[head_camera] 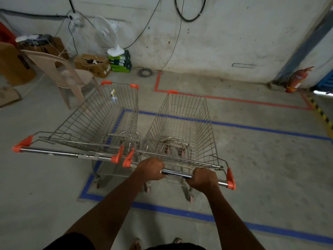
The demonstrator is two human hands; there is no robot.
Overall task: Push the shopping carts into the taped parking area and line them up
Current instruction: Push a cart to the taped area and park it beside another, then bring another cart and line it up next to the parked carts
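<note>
Both hands, left hand (pixel 151 169) and right hand (pixel 203 179), hold a tight grip round the right cart's handle (pixel 177 173), steering it level beside the left cart (pixel 100 121) inside the blue tape (pixel 234 125).

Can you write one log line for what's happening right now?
left hand + right hand: grip right cart handle | left cart: alongside | blue tape: under both

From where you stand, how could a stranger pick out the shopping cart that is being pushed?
Look for the blue tape rectangle on the concrete floor; two wire carts stand side by side at its left end. It is the right cart, nearer the open middle of the rectangle. Unlike the left cart, its handle is gripped by the left hand and right hand.
</note>
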